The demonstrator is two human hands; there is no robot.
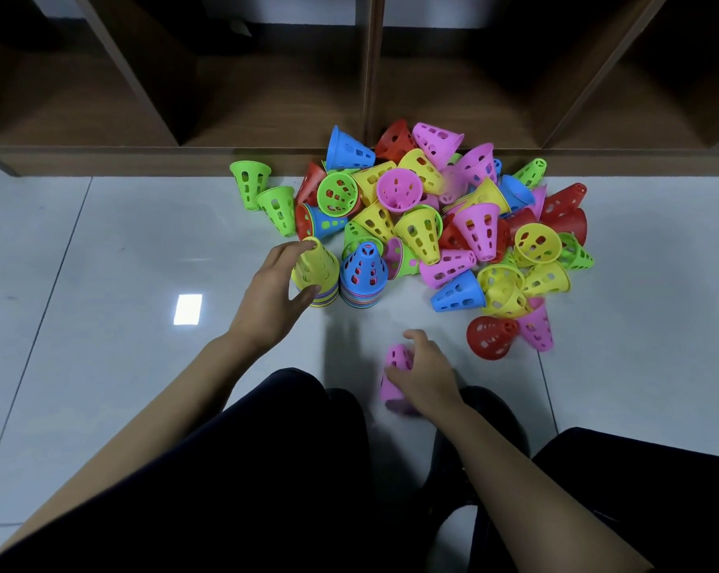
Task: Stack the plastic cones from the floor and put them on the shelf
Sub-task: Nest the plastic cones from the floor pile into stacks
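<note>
Person crouched on the tiled floor [122,262], both arms out.

The left hand [275,283] grips the yellow cone [314,266] that tops a many-coloured stack. The thumb is on its near side and the fingertips curl over the narrow top. The stack stands upright on the floor.

Just right of those fingers, touching the first stack, is a second stack topped by a blue cone [364,275]. No hand is on it.

The right hand [426,374] holds a pink cone [397,378], with the fingers wrapped over it from above. The cone is blurred, lies sideways under the palm, and sits close to the person's shoes. I can't tell whether it touches the floor.

Beyond both sets of fingers is the loose pile of cones [452,217], red, pink, yellow, green and blue, tumbled at all angles. It lies against the base of the wooden shelf [142,159].

Two green cones [262,196] sit apart, past the left fingertips and a little left. A red cone [492,337] lies on its side, right of the right hand.
</note>
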